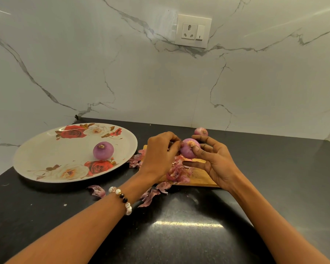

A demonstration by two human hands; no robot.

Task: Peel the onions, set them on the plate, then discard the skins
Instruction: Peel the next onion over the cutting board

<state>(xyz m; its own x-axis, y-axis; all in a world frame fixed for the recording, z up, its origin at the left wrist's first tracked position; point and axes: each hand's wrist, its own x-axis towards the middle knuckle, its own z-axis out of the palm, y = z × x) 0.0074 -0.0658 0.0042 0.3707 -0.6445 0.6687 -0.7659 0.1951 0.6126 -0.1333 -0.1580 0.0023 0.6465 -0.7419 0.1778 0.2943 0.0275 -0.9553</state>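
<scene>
A purple onion (189, 150) is held above the wooden board (202, 177) near the counter's (179, 235) middle, gripped by the right hand (215, 161) with thumb and forefinger curled round it; it is pinched at its side by the left hand (160, 151); a peeled onion (103, 150) lies on the floral plate (46, 153) by the counter's left edge; another onion (201, 132) sits at the back edge; skins (177, 173) are scattered over the board and counter.
</scene>
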